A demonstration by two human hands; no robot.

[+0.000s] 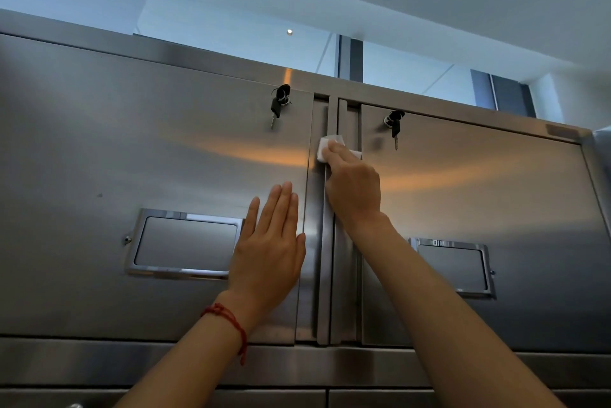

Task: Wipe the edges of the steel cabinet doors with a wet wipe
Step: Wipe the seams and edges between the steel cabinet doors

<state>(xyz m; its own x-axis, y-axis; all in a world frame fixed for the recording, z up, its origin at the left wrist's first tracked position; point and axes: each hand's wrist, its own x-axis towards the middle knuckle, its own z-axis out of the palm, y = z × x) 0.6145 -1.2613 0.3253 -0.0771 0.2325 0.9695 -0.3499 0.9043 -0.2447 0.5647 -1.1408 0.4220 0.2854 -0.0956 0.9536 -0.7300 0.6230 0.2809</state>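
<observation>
Overhead steel cabinet (165, 53), seen from below, two doors shut side by side under a pale ceiling. Left door (132, 149) broad and brushed, warm light streaked across it; right door (479, 192) likewise. Between them a vertical channel where the inner door edges (325, 242) meet, folded lips running from top rail to bottom rail. Each door carries a recessed chrome pull: left pull (185, 244), right pull (453, 267), and a lock with keys hanging, left keys (279, 105), right keys (394, 125). Left hand (269, 249) lies flat on the left door just beside the channel, fingers straight and together, holding nothing; reads as bracing the door. Red cord bracelet (231, 321) on that wrist. Right hand (353, 182) reaches up the channel, fingers bent over the wet wipe (325, 144) and pressing it against the edge lips in the upper part of the seam; white corners of the wipe show above and to the right of the fingers. Step in hand, as judged: wiping the meeting edges of the two doors, wipe high on the seam, below the top rail. Next move likely calls for steady pressure along the lip, run up to the top corner or down the full length to the bottom rail, the wipe folded into the groove so both lips get contact, left palm steadying the door.
</observation>
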